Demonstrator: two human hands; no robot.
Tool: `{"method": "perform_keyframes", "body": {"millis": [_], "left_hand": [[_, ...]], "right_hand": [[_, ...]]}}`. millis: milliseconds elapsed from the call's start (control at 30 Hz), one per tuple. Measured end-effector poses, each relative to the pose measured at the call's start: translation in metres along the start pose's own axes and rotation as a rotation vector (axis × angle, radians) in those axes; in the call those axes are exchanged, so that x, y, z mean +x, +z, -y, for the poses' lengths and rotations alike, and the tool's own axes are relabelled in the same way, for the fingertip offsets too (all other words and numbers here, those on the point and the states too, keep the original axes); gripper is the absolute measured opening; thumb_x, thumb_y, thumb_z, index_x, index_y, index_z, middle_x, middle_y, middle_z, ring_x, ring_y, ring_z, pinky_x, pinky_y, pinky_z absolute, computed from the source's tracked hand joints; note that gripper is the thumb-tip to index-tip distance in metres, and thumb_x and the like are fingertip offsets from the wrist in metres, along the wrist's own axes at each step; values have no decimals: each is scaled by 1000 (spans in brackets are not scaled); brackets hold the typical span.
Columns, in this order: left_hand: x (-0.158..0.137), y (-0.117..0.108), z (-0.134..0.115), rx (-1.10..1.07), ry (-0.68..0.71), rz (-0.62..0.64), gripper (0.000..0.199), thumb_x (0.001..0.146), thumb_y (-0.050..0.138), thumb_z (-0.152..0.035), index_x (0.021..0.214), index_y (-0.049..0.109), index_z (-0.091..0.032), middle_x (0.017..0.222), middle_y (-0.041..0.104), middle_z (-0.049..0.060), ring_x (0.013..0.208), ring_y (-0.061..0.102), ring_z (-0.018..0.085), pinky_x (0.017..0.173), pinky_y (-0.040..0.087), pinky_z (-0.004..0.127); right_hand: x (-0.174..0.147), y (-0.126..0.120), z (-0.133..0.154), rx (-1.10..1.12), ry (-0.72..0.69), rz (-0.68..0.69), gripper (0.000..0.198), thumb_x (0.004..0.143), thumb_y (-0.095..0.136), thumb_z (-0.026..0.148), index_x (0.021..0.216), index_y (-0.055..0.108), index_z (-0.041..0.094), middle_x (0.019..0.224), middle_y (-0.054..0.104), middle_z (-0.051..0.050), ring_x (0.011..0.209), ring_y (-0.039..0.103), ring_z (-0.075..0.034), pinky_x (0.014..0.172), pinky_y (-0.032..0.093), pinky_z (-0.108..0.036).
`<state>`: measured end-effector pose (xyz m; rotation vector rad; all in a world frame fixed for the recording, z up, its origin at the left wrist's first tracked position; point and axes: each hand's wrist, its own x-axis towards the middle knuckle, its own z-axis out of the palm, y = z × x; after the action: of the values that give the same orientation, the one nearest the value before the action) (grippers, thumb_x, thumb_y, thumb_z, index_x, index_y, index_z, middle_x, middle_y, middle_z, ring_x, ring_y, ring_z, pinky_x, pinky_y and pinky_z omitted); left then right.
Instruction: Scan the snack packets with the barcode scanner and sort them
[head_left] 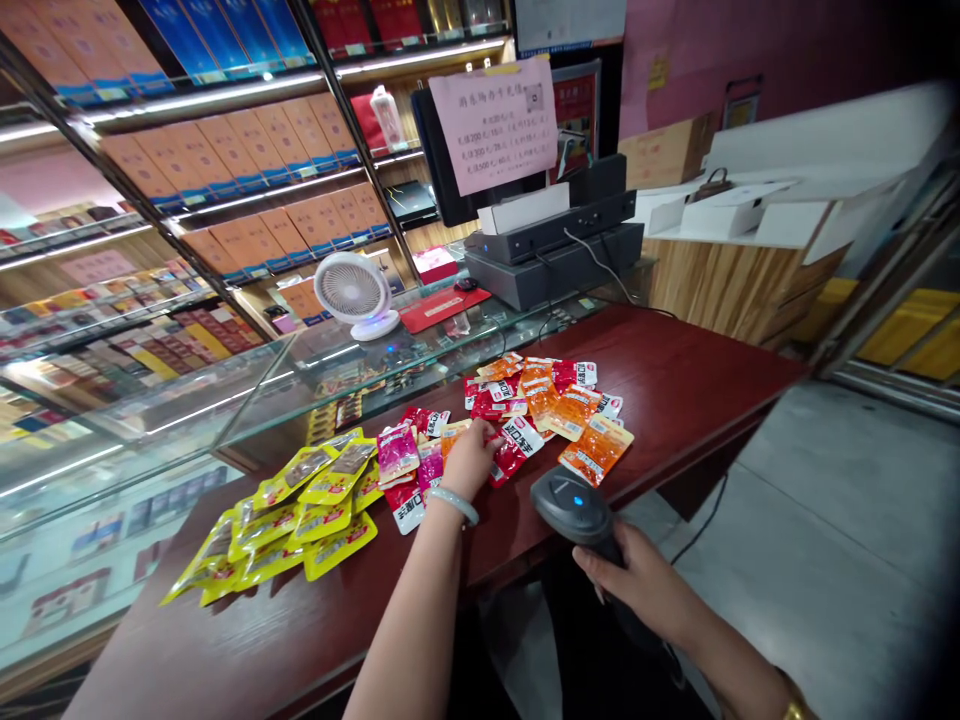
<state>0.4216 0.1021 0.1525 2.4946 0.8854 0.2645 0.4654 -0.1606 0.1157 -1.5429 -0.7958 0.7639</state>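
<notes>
My right hand [649, 575] is wrapped round the handle of a dark barcode scanner [574, 505], whose blue light glows on top. My left hand [471, 458], with a pale bangle [454, 503] at the wrist, reaches into the snack packets. Its fingers are closed on the edge of a red-and-white snack packet [516, 450]; the fingertips are partly hidden. Orange packets [596, 450] lie to the right of that hand, and purple packets [397, 455] to its left. Farther left, several yellow packets [322, 515] are heaped on the dark red counter [300, 635].
Behind the packets runs a glass display case [292, 380] with a small white fan [356, 290] on it. A monitor [450, 160] carries a pink notice [495, 125]. Boxes fill the back shelves, and a wood-panelled counter [720, 280] stands to the right.
</notes>
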Motion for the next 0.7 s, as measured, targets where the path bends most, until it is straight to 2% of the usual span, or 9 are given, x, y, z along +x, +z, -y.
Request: {"method": "perform_keyframes", "body": {"millis": [200, 367, 433, 500, 567, 633, 700], "left_hand": [[-10, -2, 19, -148, -68, -109, 8, 88, 58, -23, 95, 58, -20, 82, 69, 2, 74, 64, 16, 69, 47, 26], [-13, -1, 31, -173, 6, -199, 13, 88, 57, -17, 100, 61, -18, 101, 72, 9, 94, 68, 20, 85, 51, 31], [-15, -4, 35, -182, 2, -211, 14, 89, 56, -17, 101, 62, -18, 102, 72, 9, 94, 68, 20, 85, 52, 32], [-18, -14, 41, -162, -32, -223, 14, 90, 55, -21, 101, 63, -19, 101, 72, 9, 92, 69, 20, 83, 52, 31], [-21, -31, 47, -96, -125, -266, 15, 91, 54, -25, 102, 63, -19, 97, 73, 9, 90, 68, 22, 81, 51, 33], [-24, -50, 53, 34, -252, -362, 20, 92, 52, -30, 106, 63, -20, 98, 72, 11, 94, 67, 26, 83, 50, 38], [-25, -63, 52, 195, -335, -516, 29, 90, 54, -34, 114, 62, -21, 109, 70, 14, 108, 63, 32, 92, 46, 45]], "right_hand": [[3, 14, 13, -21, -29, 76, 33, 86, 66, 48, 96, 67, 17, 70, 62, -1, 58, 53, -15, 57, 49, -27], [5, 24, 21, -18, -39, 146, 28, 85, 68, 43, 94, 65, 16, 70, 62, -1, 57, 50, -14, 55, 47, -24], [6, 27, 22, -11, -37, 165, 27, 85, 69, 42, 91, 64, 16, 70, 61, 0, 56, 49, -13, 54, 46, -24], [7, 29, 22, -11, -33, 173, 26, 84, 69, 41, 90, 63, 17, 70, 60, 0, 56, 48, -13, 55, 45, -24], [8, 29, 20, -15, -33, 166, 26, 85, 68, 42, 89, 63, 17, 71, 61, -1, 57, 49, -13, 56, 46, -25], [9, 27, 18, -22, -40, 149, 27, 86, 66, 43, 92, 64, 16, 73, 62, -2, 60, 51, -15, 58, 47, -26], [10, 23, 16, -38, -51, 125, 30, 86, 66, 45, 96, 65, 16, 77, 64, -3, 65, 55, -17, 62, 49, -27]]}}
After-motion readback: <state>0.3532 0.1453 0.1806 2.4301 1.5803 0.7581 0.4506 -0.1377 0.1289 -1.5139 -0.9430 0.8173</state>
